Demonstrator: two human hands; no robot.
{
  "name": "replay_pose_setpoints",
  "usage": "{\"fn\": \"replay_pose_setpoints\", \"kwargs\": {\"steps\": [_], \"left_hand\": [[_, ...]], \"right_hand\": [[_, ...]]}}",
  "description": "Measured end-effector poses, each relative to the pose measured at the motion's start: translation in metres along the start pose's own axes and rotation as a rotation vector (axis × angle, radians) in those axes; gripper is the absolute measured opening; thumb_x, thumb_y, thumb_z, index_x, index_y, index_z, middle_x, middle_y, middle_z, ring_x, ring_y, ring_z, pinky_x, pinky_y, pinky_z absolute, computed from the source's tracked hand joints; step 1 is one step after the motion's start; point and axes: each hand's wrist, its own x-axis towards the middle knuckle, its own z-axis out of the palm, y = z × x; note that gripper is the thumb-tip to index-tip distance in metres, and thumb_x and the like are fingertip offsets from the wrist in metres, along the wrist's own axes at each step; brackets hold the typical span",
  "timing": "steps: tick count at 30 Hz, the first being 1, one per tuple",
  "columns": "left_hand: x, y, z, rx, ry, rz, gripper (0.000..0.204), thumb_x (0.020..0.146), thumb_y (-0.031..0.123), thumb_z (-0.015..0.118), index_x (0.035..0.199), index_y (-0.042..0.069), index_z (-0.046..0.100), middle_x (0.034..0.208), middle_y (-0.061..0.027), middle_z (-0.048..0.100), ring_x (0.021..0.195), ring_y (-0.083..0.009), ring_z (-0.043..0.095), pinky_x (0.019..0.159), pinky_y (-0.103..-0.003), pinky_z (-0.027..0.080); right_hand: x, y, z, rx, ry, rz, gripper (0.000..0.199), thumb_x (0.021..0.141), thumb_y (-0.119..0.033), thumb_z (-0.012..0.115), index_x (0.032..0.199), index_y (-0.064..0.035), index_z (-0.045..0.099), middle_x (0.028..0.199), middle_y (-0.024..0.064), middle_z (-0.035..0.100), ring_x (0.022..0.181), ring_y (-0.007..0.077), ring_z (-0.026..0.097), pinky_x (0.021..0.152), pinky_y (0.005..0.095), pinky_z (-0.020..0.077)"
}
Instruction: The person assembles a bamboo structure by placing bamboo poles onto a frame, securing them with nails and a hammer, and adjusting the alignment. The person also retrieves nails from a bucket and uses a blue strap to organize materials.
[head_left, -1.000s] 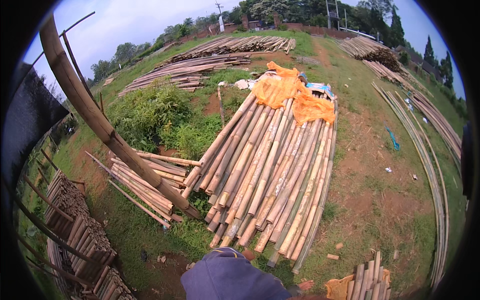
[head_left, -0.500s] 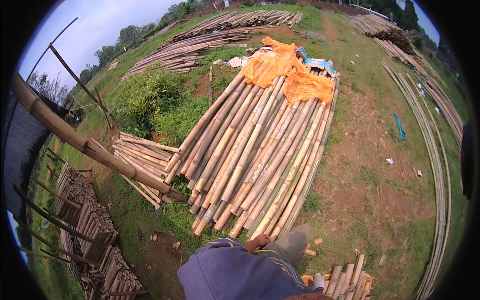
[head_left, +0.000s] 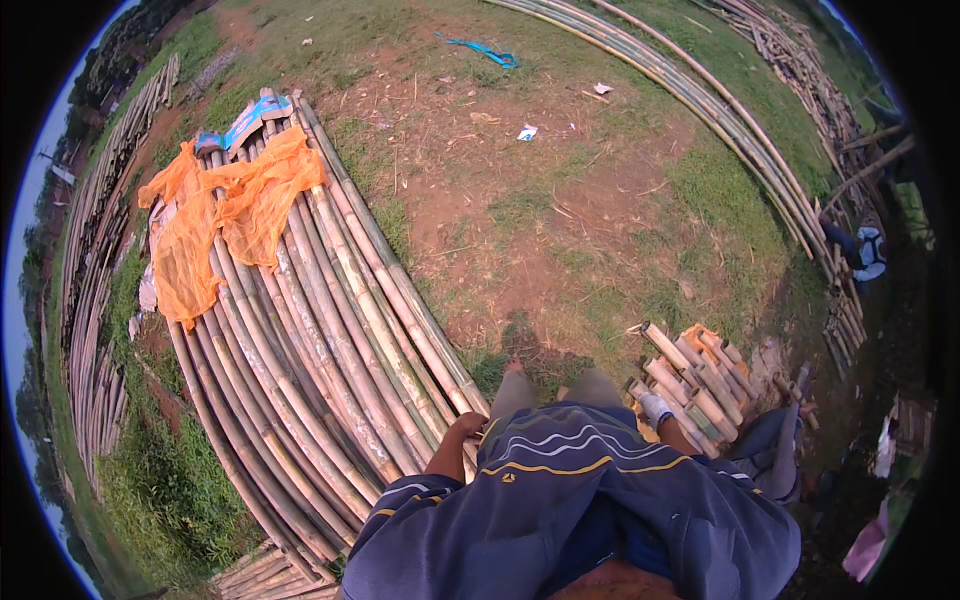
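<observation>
I look straight down on the long bamboo pile (head_left: 320, 330), which serves as my landmark. My left hand (head_left: 466, 428) rests at the pile's near end, against its right edge, fingers curled down onto a pole end; whether they truly grip it I cannot tell. My right hand (head_left: 655, 408) sits well right of the pile, beside the short bamboo pieces (head_left: 700, 385); it is wrapped pale, and I cannot tell how far it is closed or whether it holds anything. The orange netting (head_left: 215, 215) drapes the pile's far end.

To work this well, I judge the left hand should close fully round one pole end, clear of its neighbours, before any lift.

Half a second ago the view looked out across the field, with a slanting pole at the left; now it tips down, and both hands have come into sight.
</observation>
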Motion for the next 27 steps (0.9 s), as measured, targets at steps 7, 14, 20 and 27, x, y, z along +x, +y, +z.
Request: {"fn": "replay_pose_setpoints", "kwargs": {"steps": [7, 14, 20, 27], "left_hand": [[0.064, 0.090, -0.202, -0.507, 0.008, -0.073, 0.029, 0.102, 0.022, 0.061, 0.128, 0.009, 0.061, 0.110, -0.0151, 0.072, 0.082, -0.0260, 0.073, 0.064, -0.039, 0.064], [0.165, 0.248, -0.332, -0.711, 0.224, 0.003, 0.030, 0.100, 0.023, 0.062, 0.124, 0.005, 0.063, 0.092, -0.0105, 0.070, 0.074, -0.0213, 0.069, 0.055, -0.033, 0.051], [0.211, 0.401, -0.454, -0.462, 0.427, 0.035, 0.045, 0.094, 0.027, 0.068, 0.132, 0.004, 0.064, 0.095, -0.0119, 0.072, 0.082, -0.0237, 0.071, 0.068, -0.038, 0.058], [0.269, 0.545, -0.625, -0.837, 0.380, 0.053, 0.035, 0.093, 0.023, 0.069, 0.123, 0.005, 0.064, 0.097, -0.0099, 0.071, 0.088, -0.0193, 0.071, 0.072, -0.033, 0.057]], "right_hand": [[-0.027, -0.223, 0.054, 0.245, 0.009, -0.328, 0.016, 0.100, -0.025, 0.053, 0.109, -0.0134, 0.060, 0.085, 0.0065, 0.058, 0.070, 0.0204, 0.061, 0.059, 0.0351, 0.0505], [0.164, -0.276, 0.066, -0.657, -0.123, -0.647, 0.029, 0.102, -0.034, 0.053, 0.113, -0.0078, 0.059, 0.093, 0.0115, 0.061, 0.071, 0.0300, 0.061, 0.072, 0.0450, 0.0537], [0.214, -0.502, 0.056, 0.135, -0.143, 0.016, 0.040, 0.096, -0.038, 0.060, 0.123, -0.0090, 0.053, 0.094, 0.0156, 0.060, 0.067, 0.0312, 0.061, 0.062, 0.0477, 0.0536], [0.209, -0.849, 0.024, -0.051, 0.016, -0.228, 0.045, 0.099, -0.041, 0.057, 0.131, -0.0102, 0.052, 0.106, 0.0092, 0.063, 0.080, 0.0213, 0.064, 0.064, 0.0374, 0.0537]]}}
